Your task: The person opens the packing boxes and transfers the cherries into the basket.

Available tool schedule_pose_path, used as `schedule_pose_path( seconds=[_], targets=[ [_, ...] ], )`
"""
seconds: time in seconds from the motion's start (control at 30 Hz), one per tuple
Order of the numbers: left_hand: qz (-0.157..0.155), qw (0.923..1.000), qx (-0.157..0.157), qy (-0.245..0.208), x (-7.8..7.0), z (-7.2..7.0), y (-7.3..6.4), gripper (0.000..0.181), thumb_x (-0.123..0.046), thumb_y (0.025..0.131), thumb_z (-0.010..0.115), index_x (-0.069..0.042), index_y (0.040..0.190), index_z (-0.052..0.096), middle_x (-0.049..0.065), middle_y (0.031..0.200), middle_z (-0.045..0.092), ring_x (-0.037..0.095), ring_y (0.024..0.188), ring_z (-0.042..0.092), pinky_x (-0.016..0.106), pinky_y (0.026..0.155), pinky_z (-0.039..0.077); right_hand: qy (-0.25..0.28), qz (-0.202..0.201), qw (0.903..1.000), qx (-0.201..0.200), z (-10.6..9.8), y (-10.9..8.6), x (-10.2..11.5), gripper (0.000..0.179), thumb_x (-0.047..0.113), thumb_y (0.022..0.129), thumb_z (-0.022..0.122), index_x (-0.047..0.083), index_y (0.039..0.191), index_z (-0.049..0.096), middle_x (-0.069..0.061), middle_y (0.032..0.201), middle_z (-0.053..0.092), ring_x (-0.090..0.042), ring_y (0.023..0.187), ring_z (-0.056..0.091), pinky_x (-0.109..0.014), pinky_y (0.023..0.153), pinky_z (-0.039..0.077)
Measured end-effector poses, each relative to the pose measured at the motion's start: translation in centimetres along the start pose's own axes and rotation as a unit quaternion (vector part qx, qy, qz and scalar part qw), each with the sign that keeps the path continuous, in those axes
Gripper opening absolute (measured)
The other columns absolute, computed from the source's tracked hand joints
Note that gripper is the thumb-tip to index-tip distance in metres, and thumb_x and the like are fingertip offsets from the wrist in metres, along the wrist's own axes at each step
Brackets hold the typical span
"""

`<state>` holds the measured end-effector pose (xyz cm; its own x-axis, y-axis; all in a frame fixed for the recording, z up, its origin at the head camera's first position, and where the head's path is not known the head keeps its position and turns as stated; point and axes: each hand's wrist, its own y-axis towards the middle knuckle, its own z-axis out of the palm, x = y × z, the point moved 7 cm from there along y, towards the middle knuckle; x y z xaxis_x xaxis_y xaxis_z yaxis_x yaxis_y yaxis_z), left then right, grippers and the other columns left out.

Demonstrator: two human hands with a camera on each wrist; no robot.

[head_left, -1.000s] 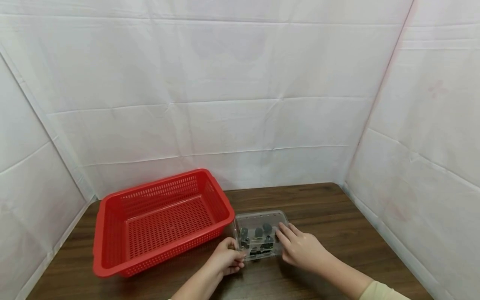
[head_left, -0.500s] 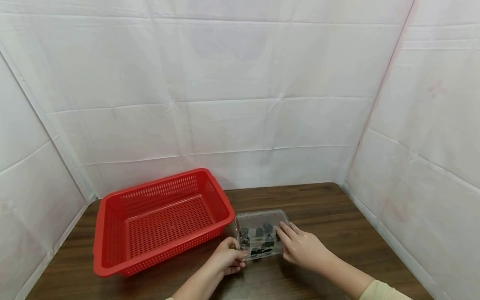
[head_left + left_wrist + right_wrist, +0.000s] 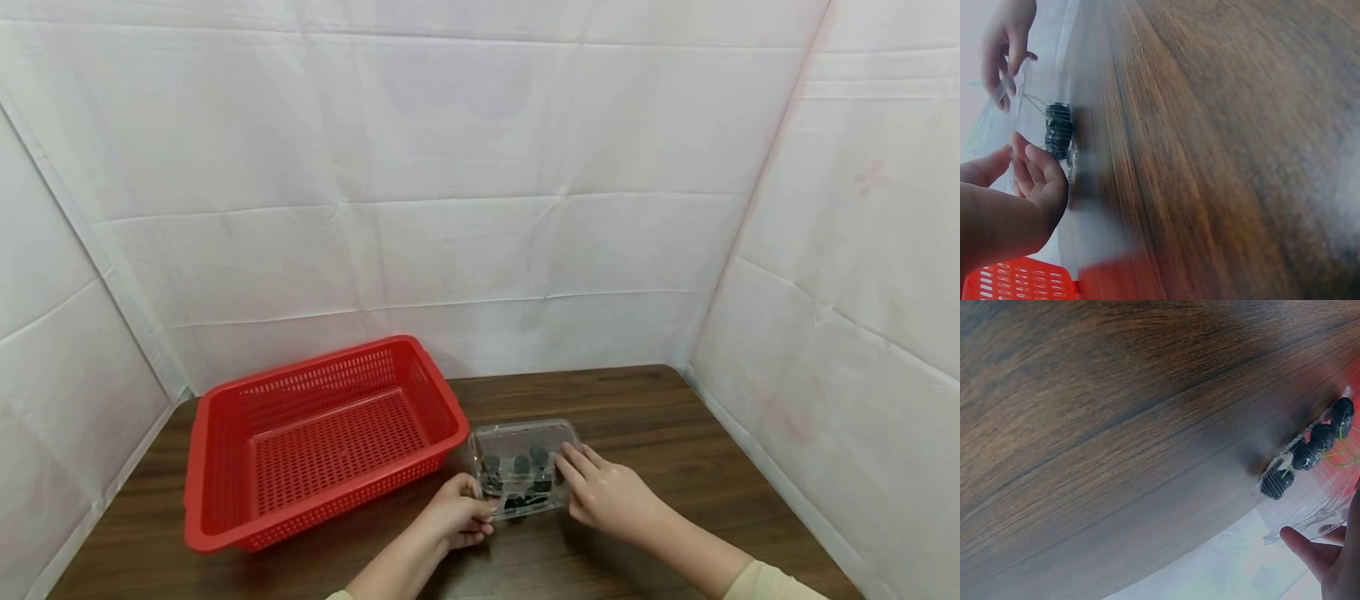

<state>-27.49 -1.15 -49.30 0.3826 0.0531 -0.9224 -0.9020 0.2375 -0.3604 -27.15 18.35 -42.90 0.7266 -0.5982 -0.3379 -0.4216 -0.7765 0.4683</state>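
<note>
On the table point(image 3: 637, 433), basket point(image 3: 337, 493) stands left of container point(image 3: 517, 437).

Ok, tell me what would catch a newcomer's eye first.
Probably the large red basket on the left of the brown table. Next, the clear box right of it, dark lumps inside, the left hand at its near-left corner and the right hand at its right edge.
</note>
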Motion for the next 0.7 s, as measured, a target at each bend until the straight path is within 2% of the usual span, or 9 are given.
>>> schedule_pose_path(
  seconds=[0.17,0.23,0.37,0.5,0.6,0.7],
  targets=[
    [0.009,0.9999,0.002,0.007,-0.2,-0.1,0.0,0.023,0.006,0.087,0.06,-0.006,0.085,0.04,0.006,0.077,0.058,0.012,0.052,0.055,0.023,0.051,0.046,-0.003,0.011,0.9995,-0.028,-1.0,0.2,-0.9,0.057,0.028,0.099,0.021,-0.003,0.115,0.065,-0.023,0.112,0.066,-0.038,0.093,0.068,-0.037,0.059,0.058],
    [0.014,0.9998,-0.001,0.013,-0.3,-0.2,0.1,0.023,0.005,0.087,0.06,-0.006,0.086,0.04,0.005,0.074,0.056,0.012,0.052,0.056,0.022,0.051,0.046,-0.004,0.019,0.9988,-0.045,-1.4,0.4,-1.4,0.057,0.028,0.099,0.021,-0.004,0.113,0.066,-0.022,0.11,0.067,-0.037,0.092,0.069,-0.039,0.061,0.058],
    [0.014,0.9998,-0.004,0.014,-0.3,-0.3,0.1,0.023,0.005,0.087,0.061,-0.006,0.087,0.041,0.006,0.08,0.061,0.011,0.052,0.056,0.022,0.051,0.046,-0.007,0.019,0.9988,-0.046,-1.8,0.7,-1.8,0.041,0.021,0.092,0.042,-0.003,0.116,0.065,-0.021,0.111,0.067,-0.036,0.092,0.069,-0.039,0.06,0.058],
    [0.01,0.9999,-0.004,0.009,-0.2,-0.1,0.1,0.023,0.003,0.088,0.062,-0.006,0.087,0.041,0.008,0.084,0.064,0.011,0.053,0.056,0.023,0.053,0.047,0.003,0.034,0.9986,-0.04,-1.9,0.9,-2.0,0.044,0.017,0.079,0.058,-0.002,0.118,0.065,-0.02,0.112,0.067,-0.034,0.092,0.069,-0.04,0.065,0.059],
    [0.011,0.9999,-0.006,0.006,-0.2,0.0,0.1,0.024,0.003,0.088,0.063,-0.007,0.087,0.041,0.005,0.081,0.064,0.011,0.052,0.056,0.022,0.053,0.047,0.019,0.067,0.9968,-0.039,-2.1,1.1,-2.4,0.044,0.017,0.079,0.062,-0.001,0.119,0.065,-0.018,0.114,0.067,-0.031,0.092,0.069,-0.041,0.068,0.058],
    [0.014,0.9999,-0.009,0.004,-0.2,0.1,0.0,0.025,0.002,0.088,0.064,-0.007,0.086,0.041,0.003,0.073,0.059,0.01,0.052,0.055,0.022,0.052,0.046,0.045,0.118,0.9917,-0.025,-2.3,1.1,-3.1,0.042,0.018,0.082,0.067,0.002,0.121,0.065,-0.015,0.117,0.066,-0.029,0.096,0.068,-0.042,0.072,0.058]
  ],
)
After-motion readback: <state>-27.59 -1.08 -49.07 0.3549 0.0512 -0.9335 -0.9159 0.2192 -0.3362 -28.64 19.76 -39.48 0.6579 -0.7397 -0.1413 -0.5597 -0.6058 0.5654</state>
